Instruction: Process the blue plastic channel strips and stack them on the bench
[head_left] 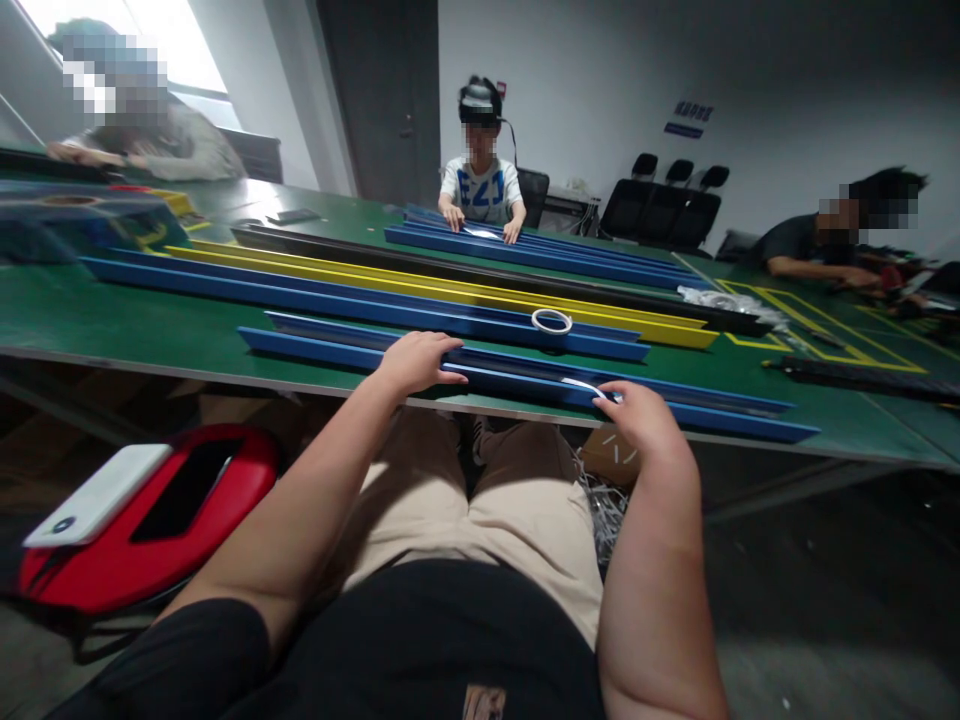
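"Where's that camera perched?"

"On the head of the person at the near side of the tabletop (172, 325), and it's the only view."

"Facing which way?"

"Forward and down, across the tabletop to a co-worker (480, 195) on its opposite side and the pale wall (570, 90) behind. Lower, it takes in the wearer's trousers (525, 500), on this side of the tabletop."

"Close in?"

"Fairly. The left hand (418, 362) and right hand (636, 412), at the tabletop's near edge, show mid-frame; the wall stands well beyond the tabletop."

"Level?"

"Tilted a bit, I'd say: the tabletop's near edge drops toward its right end."
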